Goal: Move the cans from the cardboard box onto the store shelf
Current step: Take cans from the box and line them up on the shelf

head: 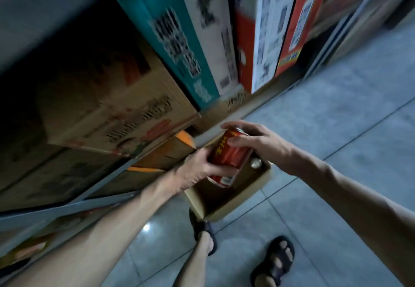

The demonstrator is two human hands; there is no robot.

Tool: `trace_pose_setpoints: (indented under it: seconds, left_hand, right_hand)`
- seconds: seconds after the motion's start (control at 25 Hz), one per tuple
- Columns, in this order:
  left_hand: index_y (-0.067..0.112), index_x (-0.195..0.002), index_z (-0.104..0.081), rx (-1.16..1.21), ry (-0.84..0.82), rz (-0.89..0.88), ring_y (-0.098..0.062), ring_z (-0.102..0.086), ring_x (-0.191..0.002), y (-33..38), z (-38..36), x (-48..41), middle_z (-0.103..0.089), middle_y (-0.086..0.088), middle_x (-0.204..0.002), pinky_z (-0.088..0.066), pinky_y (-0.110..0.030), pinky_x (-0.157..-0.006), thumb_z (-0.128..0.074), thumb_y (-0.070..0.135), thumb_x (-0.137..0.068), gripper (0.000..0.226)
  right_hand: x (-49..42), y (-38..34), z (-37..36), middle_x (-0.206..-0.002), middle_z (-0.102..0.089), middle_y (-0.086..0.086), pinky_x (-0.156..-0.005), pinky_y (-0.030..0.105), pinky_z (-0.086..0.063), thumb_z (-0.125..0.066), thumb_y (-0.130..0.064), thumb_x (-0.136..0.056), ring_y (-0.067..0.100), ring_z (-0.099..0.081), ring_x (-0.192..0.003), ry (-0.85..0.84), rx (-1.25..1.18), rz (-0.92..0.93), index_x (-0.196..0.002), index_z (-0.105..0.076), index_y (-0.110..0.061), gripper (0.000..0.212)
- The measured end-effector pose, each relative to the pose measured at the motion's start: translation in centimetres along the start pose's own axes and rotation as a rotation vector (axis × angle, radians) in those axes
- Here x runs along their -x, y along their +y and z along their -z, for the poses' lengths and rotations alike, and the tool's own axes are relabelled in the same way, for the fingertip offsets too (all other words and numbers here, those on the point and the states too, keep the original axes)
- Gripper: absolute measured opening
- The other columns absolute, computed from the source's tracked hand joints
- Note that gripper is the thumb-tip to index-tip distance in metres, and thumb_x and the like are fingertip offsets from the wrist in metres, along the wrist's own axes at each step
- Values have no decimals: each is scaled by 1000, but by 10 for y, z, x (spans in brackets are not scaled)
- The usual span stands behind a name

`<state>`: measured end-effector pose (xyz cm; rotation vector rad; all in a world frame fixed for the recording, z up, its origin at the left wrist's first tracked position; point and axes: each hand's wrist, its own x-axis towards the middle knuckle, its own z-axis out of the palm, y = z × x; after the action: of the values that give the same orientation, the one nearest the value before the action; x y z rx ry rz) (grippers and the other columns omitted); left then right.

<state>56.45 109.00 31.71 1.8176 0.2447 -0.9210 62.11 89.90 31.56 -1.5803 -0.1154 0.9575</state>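
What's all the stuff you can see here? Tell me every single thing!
red can: one, red with yellow writing, held above the cardboard box
other can: one, silver top showing, in the cardboard box's far corner
cardboard box: one, brown, open, on the floor beside the shelf
shelf: one, grey metal, on the left
brown cartons: several, brown, stacked on the shelf
tall boxes: several, teal, white and red, standing further along
floor: grey tiles
sandals: two, dark, on the person's feet
left hand: grips the red can's lower half
right hand: holds the red can's top
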Motion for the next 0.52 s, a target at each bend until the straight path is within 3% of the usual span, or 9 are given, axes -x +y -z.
trace_pose_setpoints:
  seconds: [0.08,0.16,0.2,0.32,0.44,0.52]
  left_hand:
    - [29,-113,-63,71,-37,-65,-2,-68,-100,55,14,52,-74,11,-103,-52,-15,-85,-80,10,-74,47]
    - [35,-113,-63,113,30,-126,-7,-67,-106,96,22,103,-73,8,-109,-52,-23,-91,-82,12,-72,51]
    - [37,-109,-64,116,102,-151,-9,-67,-104,117,26,130,-73,6,-108,-53,-24,-90,-85,18,-67,50]
    - [40,-99,-57,97,318,-209,6,-66,-85,166,38,191,-69,15,-94,-53,-11,-70,-87,19,-66,50]
    - [47,-105,-50,35,423,-272,2,-63,-100,204,56,249,-64,19,-104,-53,-18,-82,-89,30,-63,60]
    - [44,-114,-47,79,413,-251,-5,-61,-107,218,72,282,-63,16,-113,-51,-25,-91,-88,35,-64,65]
  right_hand:
    - [39,-72,3,-120,-68,0,-86,23,-56,-65,-14,-88,14,-66,-105,-100,3,-4,-133,-57,-27,47]
    - [73,-140,-5,-119,-68,1,-84,23,-57,-60,-8,-93,14,-68,-103,-161,43,2,-134,-54,-30,47]
    - [86,-171,-12,-117,-69,2,-84,25,-57,-62,-10,-93,13,-69,-98,-162,79,10,-132,-54,-31,45]
    - [120,-248,-33,-108,-68,-7,-89,30,-56,-67,-32,-91,5,-67,-92,-101,189,60,-118,-56,-35,30]
    - [147,-317,-58,-115,-64,-14,-74,19,-53,-66,-54,-86,4,-63,-104,-112,381,100,-128,-53,-36,47]
    - [156,-355,-76,-113,-66,-16,-72,17,-50,-69,-54,-83,5,-63,-104,-128,460,126,-127,-56,-35,49]
